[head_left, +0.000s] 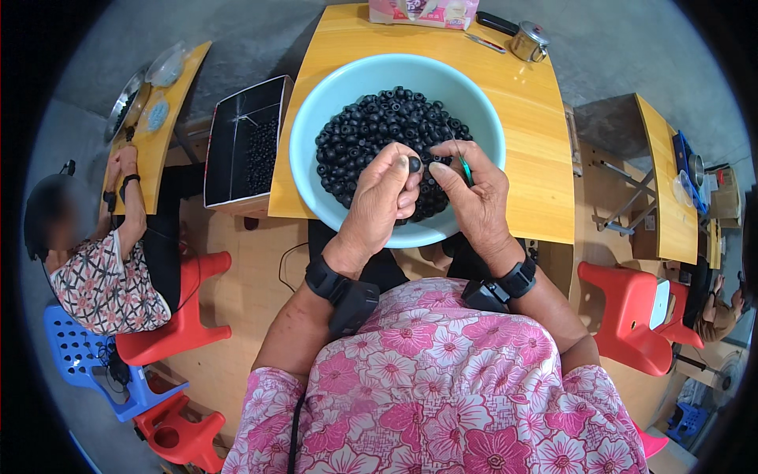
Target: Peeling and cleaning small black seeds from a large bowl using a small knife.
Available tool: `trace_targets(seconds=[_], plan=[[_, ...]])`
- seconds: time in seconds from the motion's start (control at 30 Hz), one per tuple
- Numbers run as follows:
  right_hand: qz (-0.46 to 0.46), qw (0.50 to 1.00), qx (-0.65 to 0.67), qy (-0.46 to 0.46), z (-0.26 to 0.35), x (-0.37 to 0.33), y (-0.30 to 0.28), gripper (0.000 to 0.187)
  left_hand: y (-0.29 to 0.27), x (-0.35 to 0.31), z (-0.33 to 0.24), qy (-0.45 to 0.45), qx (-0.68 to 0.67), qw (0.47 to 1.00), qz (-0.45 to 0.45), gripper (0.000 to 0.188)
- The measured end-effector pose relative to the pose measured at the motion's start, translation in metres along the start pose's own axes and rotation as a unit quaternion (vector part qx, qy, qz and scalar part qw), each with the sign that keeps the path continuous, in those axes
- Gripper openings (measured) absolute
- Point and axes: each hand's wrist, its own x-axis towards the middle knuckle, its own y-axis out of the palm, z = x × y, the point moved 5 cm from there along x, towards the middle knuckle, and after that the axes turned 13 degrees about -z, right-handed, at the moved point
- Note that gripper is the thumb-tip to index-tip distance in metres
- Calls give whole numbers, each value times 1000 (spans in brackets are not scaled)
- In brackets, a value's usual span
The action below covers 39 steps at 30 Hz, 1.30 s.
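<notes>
A large light-blue basin (303,150) stands on the yellow wooden table in front of me, filled with many round black beads (351,130) that show small holes. My left hand (382,193) is over the basin, closed, with one black ball-like piece (414,164) pinched between thumb and forefinger. Close beside it, my right hand (480,193) is closed around a slim tool with a green part (467,171) and a thin metal end; its exact kind I cannot make out. Both hands are above the beads, their fingertips nearly meeting.
On the table's far side are a pink-and-white package (422,12), a small pointed tool (485,43) and a metal cup (530,41). Left of the table, a box (245,142) holds more black pieces. A person (118,261) sits at another table. Red stools (628,316) stand at right.
</notes>
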Motion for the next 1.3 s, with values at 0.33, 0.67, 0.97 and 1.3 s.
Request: trace_targets(seconds=[0.33, 0.67, 0.97, 1.3], plan=[[30, 994, 0, -108, 3, -4, 0, 31, 1, 1, 6, -12, 6, 1000, -24, 19], [18, 983, -72, -169, 5, -12, -1, 39, -2, 0, 9, -19, 9, 999, -37, 17], [39, 979, -63, -190, 11, -12, -5, 32, -4, 2, 9, -6, 11, 998, -66, 20], [50, 979, -105, -165, 9, -8, -1, 17, -1, 1, 3, 20, -24, 999, -30, 24]])
